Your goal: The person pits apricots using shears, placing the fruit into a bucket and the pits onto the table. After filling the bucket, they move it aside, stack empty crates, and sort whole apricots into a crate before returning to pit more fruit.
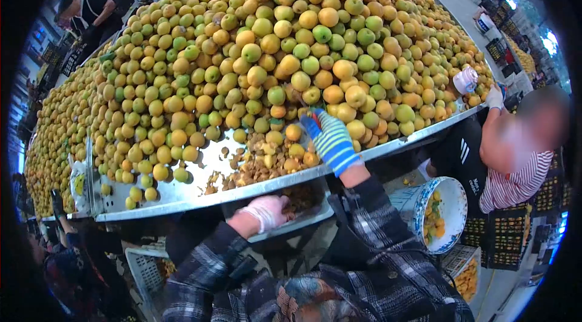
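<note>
A large heap of yellow, orange and green apricots (291, 67) covers a metal sorting table. My right hand (332, 140), in a blue, white and yellow striped glove, reaches into the heap's near edge with its fingers stretched out against the fruit. Brown pits and split pieces of apricot (254, 167) lie at the table's front, to the left of that hand. My left hand (264, 213), in a pale pink glove, hangs over a grey tub (303, 225) just below the table edge. Its fingers look curled, and whatever they hold is hidden. Brown scraps (300, 199) lie inside the tub.
The table's metal rim (242, 193) runs between me and the heap. A blue-and-white bucket (448, 225) with fruit pieces stands at right, near a co-worker (521, 176) in a striped shirt. A pink-and-white container (465, 80) sits on the fruit. Crates (500, 237) stand behind.
</note>
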Motion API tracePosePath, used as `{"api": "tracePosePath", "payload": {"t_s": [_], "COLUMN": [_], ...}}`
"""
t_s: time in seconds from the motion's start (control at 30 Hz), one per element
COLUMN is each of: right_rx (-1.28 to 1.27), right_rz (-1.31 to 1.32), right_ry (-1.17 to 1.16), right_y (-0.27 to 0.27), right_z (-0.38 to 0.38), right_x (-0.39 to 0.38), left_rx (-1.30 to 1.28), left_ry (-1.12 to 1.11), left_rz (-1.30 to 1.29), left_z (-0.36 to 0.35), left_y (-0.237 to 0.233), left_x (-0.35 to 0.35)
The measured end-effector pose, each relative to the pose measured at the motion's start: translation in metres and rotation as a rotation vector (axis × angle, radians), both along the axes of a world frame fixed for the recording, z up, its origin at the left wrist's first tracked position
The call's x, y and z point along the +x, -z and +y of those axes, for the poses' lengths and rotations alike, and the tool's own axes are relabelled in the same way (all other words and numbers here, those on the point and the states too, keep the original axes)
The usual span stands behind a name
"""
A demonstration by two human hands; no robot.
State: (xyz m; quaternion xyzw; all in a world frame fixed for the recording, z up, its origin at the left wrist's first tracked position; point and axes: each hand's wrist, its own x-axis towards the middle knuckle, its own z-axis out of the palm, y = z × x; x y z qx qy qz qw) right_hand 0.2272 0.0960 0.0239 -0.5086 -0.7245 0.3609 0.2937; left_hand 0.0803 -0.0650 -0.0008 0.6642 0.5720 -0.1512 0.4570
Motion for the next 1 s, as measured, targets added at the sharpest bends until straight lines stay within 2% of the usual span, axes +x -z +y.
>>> {"api": "tracePosePath", "payload": {"t_s": [0.03, 0.07, 0.1, 0.13, 0.17, 0.23, 0.27, 0.3, 0.33, 0.4, 0.47, 0.53, 0.6, 0.8, 0.9, 1.0], "right_rx": [0.004, 0.017, 0.028, 0.063, 0.056, 0.086, 0.122, 0.124, 0.126, 0.085, 0.131, 0.124, 0.136, 0.197, 0.207, 0.22], "right_rz": [-0.056, -0.109, -0.071, -0.043, -0.036, -0.044, -0.06, -0.047, -0.034, 0.028, 0.02, 0.049, 0.01, -0.101, -0.114, -0.124], "right_ry": [0.017, 0.035, 0.036, 0.031, 0.011, -0.024, -0.042, -0.04, -0.041, -0.006, 0.02, 0.04, 0.024, -0.041, -0.072, -0.072], "right_y": [-0.008, -0.015, -0.016, -0.019, -0.023, -0.024, -0.019, -0.021, -0.02, -0.02, -0.008, -0.013, -0.015, -0.018, -0.021, -0.022], "right_z": [-0.001, 0.001, 0.002, 0.0, -0.001, 0.0, 0.003, 0.002, 0.002, 0.001, 0.007, 0.005, 0.007, 0.006, -0.001, -0.004], "right_x": [-0.001, -0.004, -0.007, -0.011, -0.016, -0.028, -0.034, -0.037, -0.04, -0.037, -0.033, -0.031, -0.03, -0.038, -0.039, -0.036], "left_rx": [0.167, 0.221, 0.22, 0.209, 0.397, 0.573, 0.93, 1.041, 1.045, 1.162, 1.177, 1.13, 1.17, 1.077, 1.086, 1.08], "left_ry": [0.05, 0.025, -0.109, -0.186, -0.31, -0.721, -0.648, -0.648, -0.688, -0.61, -0.466, -0.429, -0.375, -0.385, -0.385, -0.391], "left_rz": [-0.091, -0.154, -0.286, -0.259, -0.346, -0.264, -0.179, -0.034, 0.035, 0.046, 0.197, 0.194, 0.3, 0.415, 0.613, 0.576], "left_z": [-0.008, -0.009, -0.01, -0.001, 0.003, 0.031, 0.045, 0.058, 0.069, 0.086, 0.093, 0.095, 0.097, 0.103, 0.114, 0.117], "left_y": [-0.009, -0.03, -0.043, -0.066, -0.063, -0.071, -0.045, -0.038, -0.028, 0.0, -0.001, -0.003, -0.005, 0.004, 0.014, 0.014], "left_x": [-0.01, -0.019, -0.029, -0.04, -0.053, -0.067, -0.087, -0.098, -0.107, -0.121, -0.113, -0.102, -0.094, -0.084, -0.083, -0.086]}}
